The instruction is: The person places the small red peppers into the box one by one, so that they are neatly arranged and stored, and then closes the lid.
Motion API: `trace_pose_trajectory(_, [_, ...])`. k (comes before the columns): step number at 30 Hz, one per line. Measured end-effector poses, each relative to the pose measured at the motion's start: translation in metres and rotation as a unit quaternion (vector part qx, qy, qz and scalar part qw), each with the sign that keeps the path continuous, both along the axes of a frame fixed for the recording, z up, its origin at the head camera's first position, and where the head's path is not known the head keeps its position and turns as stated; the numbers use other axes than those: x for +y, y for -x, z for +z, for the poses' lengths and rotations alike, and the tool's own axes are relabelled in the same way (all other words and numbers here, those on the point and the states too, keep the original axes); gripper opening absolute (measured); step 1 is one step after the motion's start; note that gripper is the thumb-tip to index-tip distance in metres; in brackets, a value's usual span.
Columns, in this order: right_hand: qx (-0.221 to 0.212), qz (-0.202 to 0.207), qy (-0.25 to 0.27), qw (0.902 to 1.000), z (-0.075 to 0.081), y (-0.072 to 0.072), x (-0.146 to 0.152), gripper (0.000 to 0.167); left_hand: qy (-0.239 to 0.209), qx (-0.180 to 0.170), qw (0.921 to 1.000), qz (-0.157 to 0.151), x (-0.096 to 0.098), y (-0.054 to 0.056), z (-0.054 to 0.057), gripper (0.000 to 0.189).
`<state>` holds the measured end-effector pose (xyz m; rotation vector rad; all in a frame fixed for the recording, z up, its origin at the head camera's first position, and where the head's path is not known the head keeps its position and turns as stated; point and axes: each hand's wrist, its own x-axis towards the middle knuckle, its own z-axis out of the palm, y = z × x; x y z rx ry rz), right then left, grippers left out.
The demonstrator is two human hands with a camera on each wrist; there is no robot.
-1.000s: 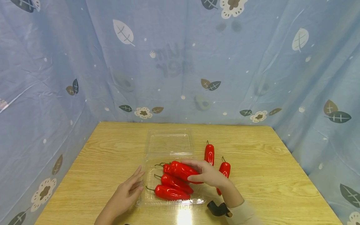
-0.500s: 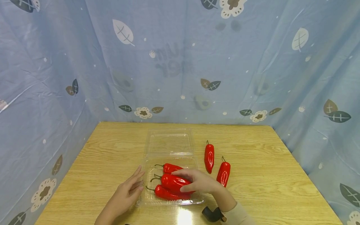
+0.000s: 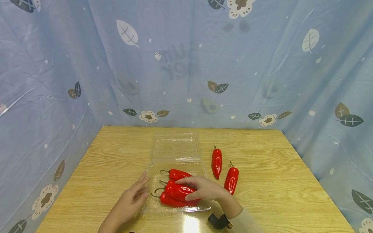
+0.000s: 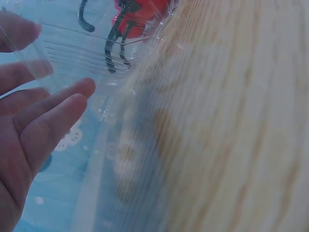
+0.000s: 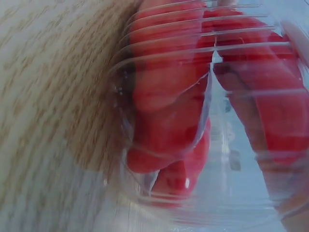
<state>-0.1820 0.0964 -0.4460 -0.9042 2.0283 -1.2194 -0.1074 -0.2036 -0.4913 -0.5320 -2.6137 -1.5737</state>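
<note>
A clear plastic clamshell container (image 3: 192, 168) lies with its lid spread back, several red chili peppers (image 3: 178, 174) inside with stems to the left. My right hand (image 3: 204, 189) reaches over the right wall and holds a red chili pepper (image 3: 176, 190) between thumb and fingers, on top of others near the front. In the right wrist view, red peppers (image 5: 164, 87) show blurred through the ribbed wall. My left hand (image 3: 131, 199) rests at the container's left side, fingers extended. The left wrist view shows the left hand (image 4: 34, 116) with fingertips at the clear wall.
Two more red chili peppers, one farther back (image 3: 217, 163) and one nearer (image 3: 231, 179), lie on the wooden table (image 3: 262, 181) right of the container. The clear lid (image 3: 176, 147) lies flat behind it. Blue patterned cloth (image 3: 186, 64) hangs around the back and sides.
My right hand has moved the pepper forward and left, from the back of the container onto those near the front. The two loose peppers and my left hand stay put.
</note>
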Motion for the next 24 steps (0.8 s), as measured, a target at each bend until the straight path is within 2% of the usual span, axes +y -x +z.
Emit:
trace_pose_trajectory(7, [-0.036, 0.040, 0.021, 0.9983, -0.0005, 0.0005, -0.0043, 0.051, 0.001, -0.005, 1.0000, 0.004, -0.0001, -0.0002, 0.0007, 0.049])
trace_pose_trajectory(13, [-0.024, 0.059, 0.018, 0.9978, -0.0024, 0.0007, -0.0052, 0.052, 0.004, 0.000, 1.0000, 0.006, 0.0000, -0.0004, 0.0008, 0.049])
trace_pose_trajectory(20, [0.005, 0.069, -0.010, 0.9975, -0.0003, 0.0011, -0.0030, 0.052, 0.006, 0.003, 1.0000, 0.005, 0.0002, -0.0006, 0.0005, 0.048])
trace_pose_trajectory(24, [0.005, 0.069, -0.022, 0.9974, 0.0020, 0.0020, -0.0015, 0.051, 0.011, 0.008, 0.9999, 0.003, 0.0000, -0.0004, 0.0004, 0.049])
